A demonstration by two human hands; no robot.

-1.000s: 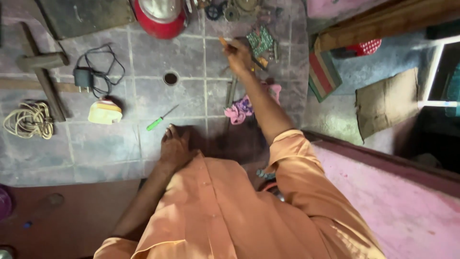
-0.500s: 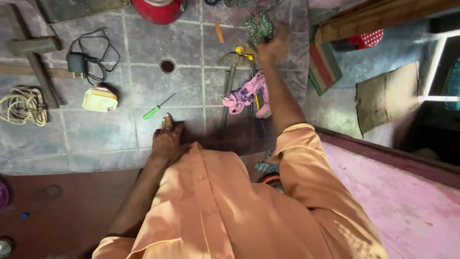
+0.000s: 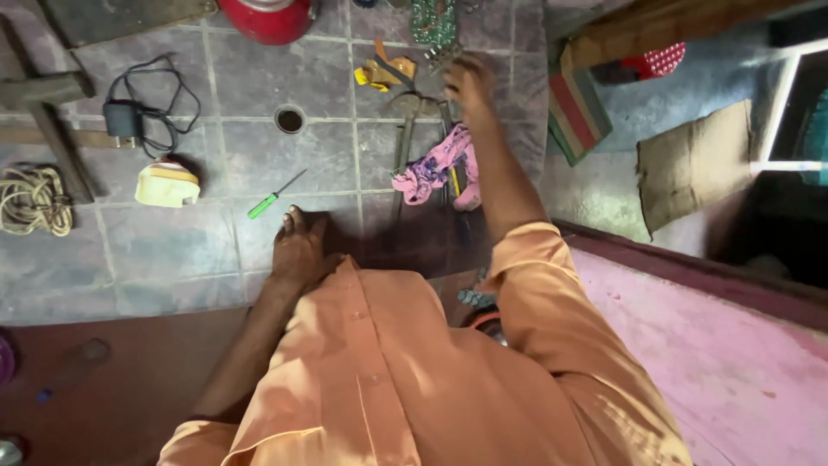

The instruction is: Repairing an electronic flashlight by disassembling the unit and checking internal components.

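Grey tiled floor (image 3: pixel 172 250) is taking up most of the view, with stuff lying all over it. Left hand (image 3: pixel 297 250) is pressing flat on the tiles, fingers together and stretched out, holding nothing. Green screwdriver (image 3: pixel 274 196) is lying just up and left of its fingertips, not touching. Right hand (image 3: pixel 468 84) is reaching far forward and hanging over a small pile of tools; it's blurry, fingers look loosely curled, and I can't tell if it's actually gripping anything. Pink cloth (image 3: pixel 434 166) is sitting just below that hand, next to the forearm, with pliers (image 3: pixel 405 142) beside it. Green circuit board (image 3: pixel 434 22) is lying just past the fingers. Further out, a yellowish plug (image 3: pixel 167 184), black charger (image 3: pixel 122 118), rope coil (image 3: pixel 33 200) and floor drain (image 3: pixel 290 119) are sitting off left.
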